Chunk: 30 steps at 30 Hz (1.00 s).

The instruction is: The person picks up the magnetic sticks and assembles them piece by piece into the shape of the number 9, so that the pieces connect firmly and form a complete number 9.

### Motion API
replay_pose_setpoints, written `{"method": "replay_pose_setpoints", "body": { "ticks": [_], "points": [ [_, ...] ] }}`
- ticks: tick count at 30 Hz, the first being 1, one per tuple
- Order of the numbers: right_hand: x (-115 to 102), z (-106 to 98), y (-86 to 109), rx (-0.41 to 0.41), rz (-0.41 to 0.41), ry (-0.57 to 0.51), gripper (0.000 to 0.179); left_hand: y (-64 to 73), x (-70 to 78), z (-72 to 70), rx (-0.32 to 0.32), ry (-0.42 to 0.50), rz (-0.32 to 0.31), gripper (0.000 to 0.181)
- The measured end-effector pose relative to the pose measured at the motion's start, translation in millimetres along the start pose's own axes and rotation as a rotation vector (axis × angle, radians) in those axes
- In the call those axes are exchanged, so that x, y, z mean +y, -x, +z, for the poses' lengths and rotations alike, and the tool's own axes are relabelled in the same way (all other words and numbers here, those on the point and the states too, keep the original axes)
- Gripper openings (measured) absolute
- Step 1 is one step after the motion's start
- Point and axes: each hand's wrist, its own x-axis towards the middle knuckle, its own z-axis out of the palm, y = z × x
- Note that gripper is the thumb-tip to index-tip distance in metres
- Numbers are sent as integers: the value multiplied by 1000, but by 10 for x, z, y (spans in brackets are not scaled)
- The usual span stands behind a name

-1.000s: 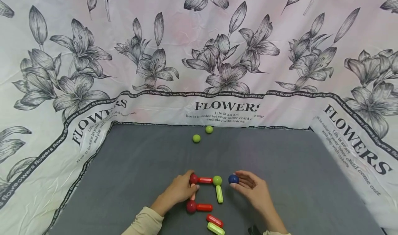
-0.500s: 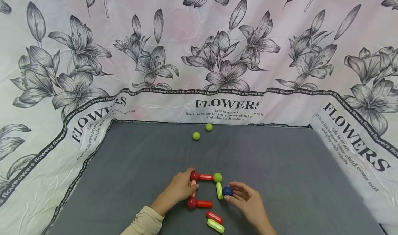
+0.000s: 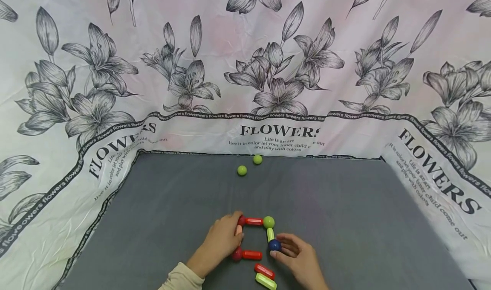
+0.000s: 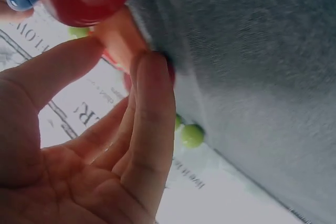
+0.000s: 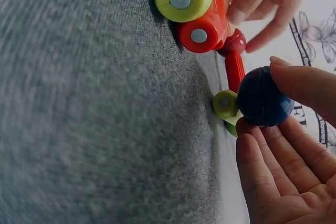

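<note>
My left hand (image 3: 218, 241) pinches an orange magnetic stick (image 4: 121, 38) between thumb and fingers. A dark red ball (image 3: 237, 254) sits at its near end, another red ball (image 3: 241, 220) at the far end. From each red ball a red stick (image 3: 252, 255) points right; the far one meets a green ball (image 3: 269, 222). A yellow-green stick (image 3: 270, 233) runs from that green ball towards me. At its near end is a dark blue ball (image 5: 265, 97), held between the thumb and fingertips of my right hand (image 3: 301, 258).
A loose red stick (image 3: 264, 271) and a yellow-green stick (image 3: 266, 281) lie side by side near the front. Two green balls (image 3: 242, 170) rest at the back of the grey tabletop (image 3: 345, 204). A flower-printed cloth (image 3: 184, 132) borders the back and sides.
My right hand has carried the blue ball left and towards me, from beside the green ball to the near end of the yellow-green stick. The left hand keeps its hold on the orange stick.
</note>
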Motion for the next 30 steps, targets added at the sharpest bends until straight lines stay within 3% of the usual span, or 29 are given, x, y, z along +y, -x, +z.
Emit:
{"method": "replay_pose_setpoints", "body": {
  "ticks": [4, 9, 12, 23, 30],
  "points": [
    [-5, 0, -2, -8, -13, -28, 52, 39, 97, -2, 28, -92, 76, 48],
    [-20, 11, 8, -11, -23, -16, 50, 82, 182, 14, -109, -130, 172, 44],
    [-26, 27, 13, -12, -25, -1, 50, 97, 202, 44, -156, -139, 193, 40],
    [-27, 66, 34, -4, -8, 49, 48, 104, 233, 95, -197, -258, 248, 21],
    [-31, 82, 70, -36, -18, 91, 47, 106, 215, 145, -197, -336, 298, 22]
  ]
}}
